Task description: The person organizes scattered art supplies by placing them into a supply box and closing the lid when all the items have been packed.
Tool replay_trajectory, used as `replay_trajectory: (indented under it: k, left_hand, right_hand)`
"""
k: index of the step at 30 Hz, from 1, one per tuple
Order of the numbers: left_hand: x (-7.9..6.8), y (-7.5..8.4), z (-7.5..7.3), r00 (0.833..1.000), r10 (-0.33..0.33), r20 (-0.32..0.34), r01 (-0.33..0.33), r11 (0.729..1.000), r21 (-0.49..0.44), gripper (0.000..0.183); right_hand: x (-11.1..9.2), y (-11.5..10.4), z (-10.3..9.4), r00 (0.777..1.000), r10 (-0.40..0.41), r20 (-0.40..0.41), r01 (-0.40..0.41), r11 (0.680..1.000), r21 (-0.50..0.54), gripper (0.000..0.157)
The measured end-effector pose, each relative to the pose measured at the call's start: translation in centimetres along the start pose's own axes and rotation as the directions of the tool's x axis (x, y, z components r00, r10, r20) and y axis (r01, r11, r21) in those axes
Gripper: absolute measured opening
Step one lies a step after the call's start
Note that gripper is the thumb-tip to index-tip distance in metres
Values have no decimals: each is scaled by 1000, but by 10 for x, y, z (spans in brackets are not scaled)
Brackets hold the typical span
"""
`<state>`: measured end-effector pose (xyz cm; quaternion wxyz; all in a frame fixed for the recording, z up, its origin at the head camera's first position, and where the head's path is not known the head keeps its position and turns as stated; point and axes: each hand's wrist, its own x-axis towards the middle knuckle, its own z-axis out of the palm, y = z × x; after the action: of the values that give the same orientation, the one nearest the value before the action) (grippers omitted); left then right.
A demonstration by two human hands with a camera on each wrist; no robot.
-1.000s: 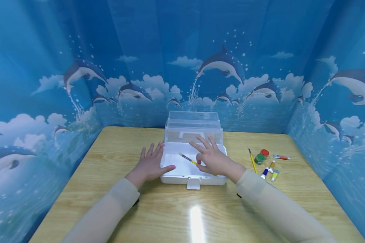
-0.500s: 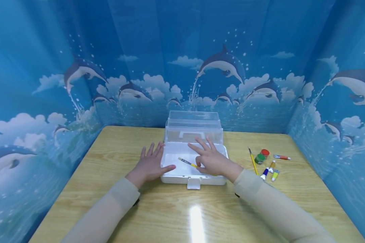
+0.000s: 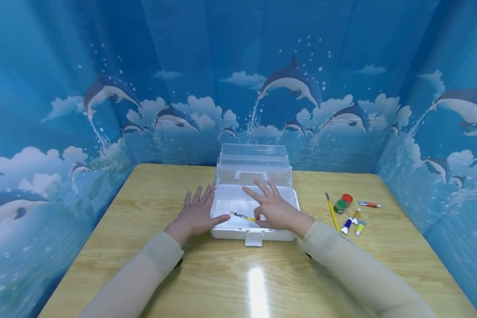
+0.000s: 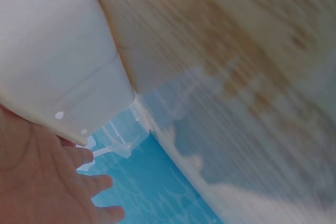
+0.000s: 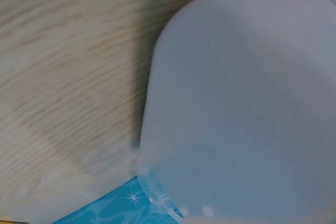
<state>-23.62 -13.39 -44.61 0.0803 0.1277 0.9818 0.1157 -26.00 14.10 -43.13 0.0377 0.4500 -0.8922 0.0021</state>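
1. Beige sleeves cover both your forearms, which reach forward over the wooden counter [image 3: 151, 265] toward the white plastic box [image 3: 238, 225], whose clear lid stands raised behind it.
2. Your left hand [image 3: 196, 215] lies flat against the box's left side, fingers straight and spread, thumb pointing along the front corner; it grips nothing. The left wrist view shows the same hand [image 4: 37, 182] beside the box's rounded corner [image 4: 58, 61].
3. Your right hand [image 3: 274, 210] hovers low over the open box, thumb and a finger pinching the yellow paintbrush [image 3: 243, 216], the other fingers fanned toward the lid.
4. That paintbrush sits inside the box, near the front wall, its free end pointing left toward your left hand.
5. The right wrist view shows only the box's pale wall [image 5: 241, 103] and counter grain; the hand itself is out of sight there.
6. On the counter to the right of the box lie a second brush [image 3: 332, 211], a red pot [image 3: 346, 198], a green pot [image 3: 339, 206] and several paint tubes [image 3: 357, 223].
7. Compared with a second ago, your right hand has dropped nearer the box's front edge, and the paintbrush has come down with it, lying flatter. Your left hand has stayed put.
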Motion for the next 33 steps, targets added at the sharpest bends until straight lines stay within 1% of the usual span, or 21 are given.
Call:
replay_trajectory:
  k: [4, 8, 12, 18, 21, 28, 33]
  left_hand:
    - [0, -1, -1, 1000, 10, -5, -10, 1000, 7, 111]
    - [1, 0, 0, 1000, 11, -4, -11, 1000, 5, 109]
    - [2, -1, 1, 1000, 14, -8, -14, 1000, -7, 106]
    - [2, -2, 4, 1000, 18, -8, -18, 1000, -6, 104]
    - [1, -2, 2, 1000, 27, -13, -27, 1000, -7, 105]
    - [-1, 1, -1, 1000, 14, -2, -14, 1000, 6, 111]
    - [-3, 1, -3, 1000, 17, -7, -17, 1000, -2, 113]
  right_hand:
    - [2, 1, 0, 1000, -15, 11, 15, 1000, -3, 7]
    - [4, 2, 0, 999, -31, 23, 32, 999, -21, 5]
    - [5, 2, -1, 999, -40, 34, 40, 999, -13, 5]
    - [6, 3, 1, 999, -39, 38, 39, 999, -11, 7]
    - [6, 3, 1, 999, -36, 33, 37, 999, -20, 7]
    - [3, 4, 2, 998, 5, 55, -6, 1000, 3, 6]
    - [0, 6, -3, 999, 2, 47, -2, 1000, -7, 6]
